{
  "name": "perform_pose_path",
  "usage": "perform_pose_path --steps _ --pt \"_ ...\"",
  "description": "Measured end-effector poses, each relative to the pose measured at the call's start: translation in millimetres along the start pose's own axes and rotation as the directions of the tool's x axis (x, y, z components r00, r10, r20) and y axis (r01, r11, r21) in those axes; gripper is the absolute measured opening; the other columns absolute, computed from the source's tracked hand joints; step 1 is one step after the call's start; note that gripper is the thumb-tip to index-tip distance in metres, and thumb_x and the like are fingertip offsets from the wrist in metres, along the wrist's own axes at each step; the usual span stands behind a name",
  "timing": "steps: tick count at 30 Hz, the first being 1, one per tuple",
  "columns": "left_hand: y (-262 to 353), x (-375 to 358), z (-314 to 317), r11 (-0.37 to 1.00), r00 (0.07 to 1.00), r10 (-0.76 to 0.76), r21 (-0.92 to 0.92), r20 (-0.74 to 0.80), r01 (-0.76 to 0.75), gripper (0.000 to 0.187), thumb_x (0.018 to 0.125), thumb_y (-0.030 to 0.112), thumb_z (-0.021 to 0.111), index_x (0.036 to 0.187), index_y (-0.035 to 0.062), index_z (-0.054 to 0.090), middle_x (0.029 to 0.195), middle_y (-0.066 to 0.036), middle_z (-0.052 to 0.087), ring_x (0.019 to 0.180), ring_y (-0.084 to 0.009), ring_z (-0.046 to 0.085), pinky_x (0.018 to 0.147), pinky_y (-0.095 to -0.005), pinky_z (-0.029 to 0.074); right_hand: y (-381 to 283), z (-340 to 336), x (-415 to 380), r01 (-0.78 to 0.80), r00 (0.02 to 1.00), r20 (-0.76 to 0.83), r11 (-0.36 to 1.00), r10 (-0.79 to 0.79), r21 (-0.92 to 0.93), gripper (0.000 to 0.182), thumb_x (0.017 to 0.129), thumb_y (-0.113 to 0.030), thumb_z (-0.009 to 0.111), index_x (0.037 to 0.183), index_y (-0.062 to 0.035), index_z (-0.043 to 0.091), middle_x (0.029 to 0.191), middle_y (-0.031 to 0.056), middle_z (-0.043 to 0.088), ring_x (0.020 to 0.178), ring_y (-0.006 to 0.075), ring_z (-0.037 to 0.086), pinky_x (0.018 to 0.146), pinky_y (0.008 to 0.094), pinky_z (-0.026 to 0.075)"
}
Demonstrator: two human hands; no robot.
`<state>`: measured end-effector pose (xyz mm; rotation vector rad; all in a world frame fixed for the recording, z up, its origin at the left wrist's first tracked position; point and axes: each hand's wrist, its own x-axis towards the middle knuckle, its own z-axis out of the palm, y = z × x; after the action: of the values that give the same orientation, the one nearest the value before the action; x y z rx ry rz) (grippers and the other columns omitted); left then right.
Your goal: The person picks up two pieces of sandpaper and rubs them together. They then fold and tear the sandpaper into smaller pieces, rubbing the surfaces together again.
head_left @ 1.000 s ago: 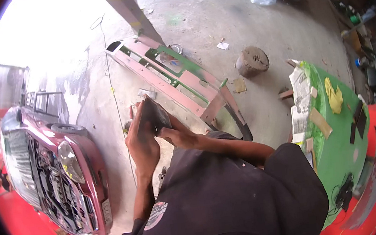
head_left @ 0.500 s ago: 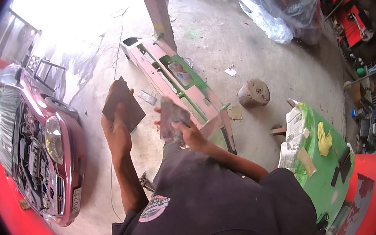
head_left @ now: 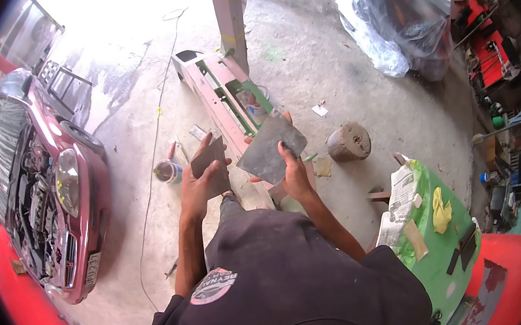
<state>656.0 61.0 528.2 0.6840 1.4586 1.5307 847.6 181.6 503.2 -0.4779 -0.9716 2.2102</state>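
Note:
My left hand (head_left: 194, 193) grips a thin, dark brown rectangular sheet (head_left: 207, 160), thumb across its near face. In my right hand (head_left: 297, 177) is a larger grey flat plate (head_left: 267, 150) with smudges on it, held between the thumb on top and fingers behind. The two flat pieces are close together in front of my body, tilted, with a small gap between them. Behind and below them a pink-and-green car bumper (head_left: 214, 96) lies on the floor, partly hidden by the plate and my right hand.
An open can (head_left: 166, 171) stands on the floor at left, a tool with a red handle beside it. A red car (head_left: 90, 199) with its engine exposed is farther left. To the right are a round block (head_left: 348, 142) and a green panel (head_left: 432, 252) with newspaper and a yellow cloth (head_left: 441, 210).
The grey plate has turned and risen to the right, showing its broad face. My left hand has moved right and down with the brown sheet, uncovering the can.

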Motion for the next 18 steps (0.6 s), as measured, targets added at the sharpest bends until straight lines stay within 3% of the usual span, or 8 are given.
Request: perform_pose_path --steps 3,6,9,12,15,18 --pt "-7.5 -2.2 -4.2 1.0 0.999 -0.023 0.003 0.05 0.023 0.075 0.095 0.019 0.07 0.162 0.0016 0.04 0.14 -0.021 0.064 0.11 -0.0263 0.072 0.093 -0.0397 0.063 -2.1 1.8 0.4 0.01 1.0 -0.008 0.999 -0.01 -0.03 0.063 0.115 -0.031 0.035 0.172 -0.0262 0.006 0.156 0.0226 0.051 0.134 0.0328 0.061 0.096 0.0465 0.063" --pt "-4.9 -6.7 -5.2 0.989 0.99 -0.061 -0.124 0.127 0.077 0.082 0.091 0.024 0.074 0.161 -0.0008 0.04 0.139 -0.023 0.064 0.111 -0.0276 0.071 0.095 -0.0411 0.061 10.5 -7.9 5.4 0.074 0.987 -0.125 0.975 -0.102 -0.209 0.067 0.114 -0.04 0.042 0.171 -0.0147 0.015 0.146 0.0213 0.059 0.129 0.0262 0.063 0.1 0.0388 0.058" --pt "-1.7 -10.9 -7.1 0.936 0.974 -0.067 -0.325 0.217 0.137 0.085 0.091 0.028 0.075 0.161 -0.0026 0.038 0.139 -0.021 0.065 0.112 -0.0283 0.071 0.097 -0.0421 0.059 28.5 -21.2 5.8 -0.031 0.897 -0.42 0.927 -0.14 -0.375 0.061 0.113 -0.039 0.049 0.159 -0.0007 0.041 0.144 0.0157 0.06 0.129 0.0208 0.06 0.106 0.0331 0.05" --pt "-2.2 -14.7 -10.1 0.913 0.976 -0.025 -0.394 0.217 0.111 0.084 0.093 0.029 0.073 0.161 -0.0042 0.036 0.141 -0.024 0.063 0.113 -0.0317 0.072 0.097 -0.0438 0.06 28.9 -27.2 10.0 -0.009 0.866 -0.497 0.993 -0.052 -0.12 0.054 0.111 -0.037 0.054 0.147 0.0031 0.052 0.144 0.0123 0.06 0.129 0.0199 0.059 0.108 0.0342 0.047" --pt "5.9 -19.4 -10.1 0.927 0.983 -0.03 -0.364 0.18 0.095 0.071 0.098 0.024 0.069 0.157 -0.0056 0.041 0.139 -0.026 0.064 0.114 -0.0332 0.072 0.096 -0.0435 0.061 26.1 -28.3 10.4 0.018 0.847 -0.526 0.992 -0.08 -0.121 0.051 0.112 -0.036 0.053 0.146 0.0017 0.053 0.142 0.0116 0.061 0.128 0.0202 0.059 0.107 0.034 0.048" --pt "7.0 -21.2 -9.6 0.957 0.987 -0.054 -0.274 0.154 0.095 0.056 0.103 0.017 0.064 0.151 -0.0066 0.049 0.133 -0.027 0.068 0.111 -0.0344 0.074 0.094 -0.0448 0.063 16.7 -25.4 6.1 0.049 0.917 -0.396 0.999 -0.047 -0.006 0.055 0.109 -0.036 0.059 0.147 0.0031 0.052 0.144 0.0111 0.059 0.131 0.0196 0.056 0.11 0.0323 0.043"
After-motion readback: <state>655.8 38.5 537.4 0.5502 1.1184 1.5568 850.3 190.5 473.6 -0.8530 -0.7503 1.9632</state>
